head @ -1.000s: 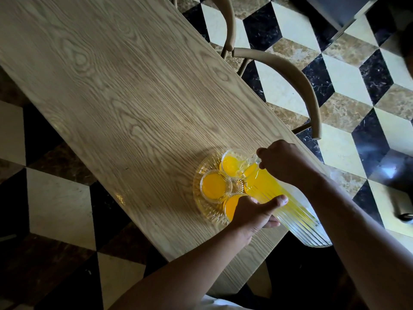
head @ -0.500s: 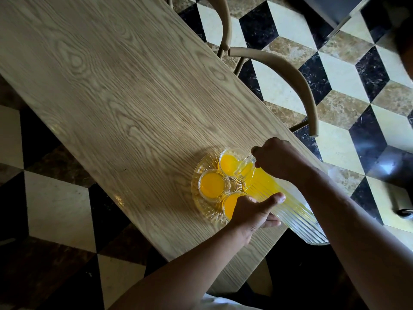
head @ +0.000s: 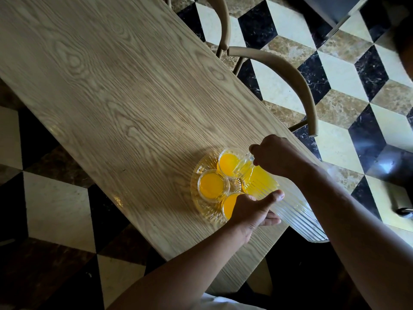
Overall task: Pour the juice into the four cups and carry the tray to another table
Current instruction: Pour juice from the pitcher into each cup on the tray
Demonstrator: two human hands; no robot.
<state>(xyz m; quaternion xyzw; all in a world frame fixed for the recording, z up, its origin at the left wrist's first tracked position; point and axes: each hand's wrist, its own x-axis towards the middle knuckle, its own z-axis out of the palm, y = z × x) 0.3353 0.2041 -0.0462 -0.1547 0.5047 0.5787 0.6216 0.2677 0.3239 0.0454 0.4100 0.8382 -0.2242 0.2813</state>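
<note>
A round cut-glass tray (head: 202,168) sits near the right edge of the wooden table (head: 111,97). On it stand glass cups of orange juice: one at the left (head: 212,185), one at the back (head: 229,161), one at the front (head: 229,205) partly behind my left hand. A ribbed clear jug (head: 290,211) is tipped with its mouth over the tray's right side, juice pooled at its lip. My right hand (head: 277,157) grips the jug near its top. My left hand (head: 254,209) supports the jug's body from below. A fourth cup is hidden under the jug.
A curved-back wooden chair (head: 297,86) stands tight against the table's right edge, with a second chair (head: 223,25) farther back. The floor is black, cream and brown cube-pattern tile (head: 346,97). The table's near corner lies just below my left forearm.
The view has shifted slightly. The jug stays tipped over the tray in both hands, with little visible change in its angle.
</note>
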